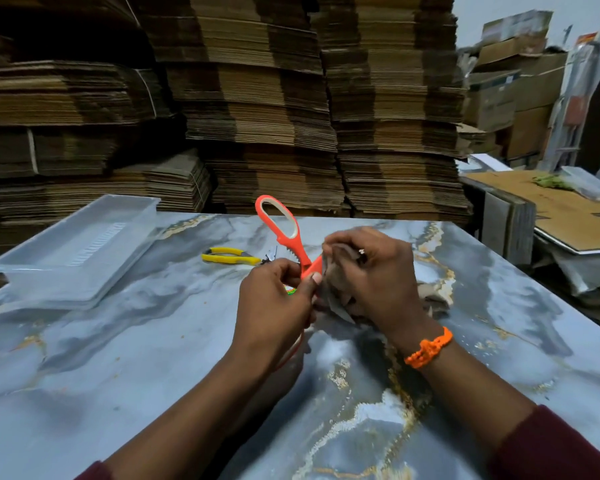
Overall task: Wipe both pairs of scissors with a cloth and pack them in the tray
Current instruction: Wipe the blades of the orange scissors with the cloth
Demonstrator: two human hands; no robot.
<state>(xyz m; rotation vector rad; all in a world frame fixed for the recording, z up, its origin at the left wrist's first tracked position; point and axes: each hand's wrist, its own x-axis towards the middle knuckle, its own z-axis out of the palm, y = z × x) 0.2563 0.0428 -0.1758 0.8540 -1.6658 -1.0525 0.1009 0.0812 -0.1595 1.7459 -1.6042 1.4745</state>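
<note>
The orange-handled scissors (303, 261) are held up off the middle of the counter (153, 358), one big handle loop pointing up and away. The left hand (274, 299) has its grip clamped on them near the pivot, thumb and curled fingers pinching the orange shank. The right hand (371, 271) has its grip closed round a brown cloth (333, 282) bunched over the blade end. The scissors look light and rigid, with smooth plastic handles that should be easy to grasp, so the shank or a loop is the safe place to take hold. The blades are probably sharp and slick and best touched only through the cloth, which is soft and limp and folds around whatever it covers. The yellow-handled scissors (229, 259) lie flat on the counter just behind the left hand, and their small size suggests little weight; the yellow handles are the obvious hold. The clear plastic tray (73, 244) sits at the far left of the counter, well apart from the hands, and looks thin and easily nudged. The orange pair's blades are wholly hidden by cloth and fingers, so whether they are open cannot be told. An orange arc under the left wrist may be the second loop. The yellow pair's tip is small and blurred. Stacks of flattened cardboard (257, 116) rise behind.
</note>
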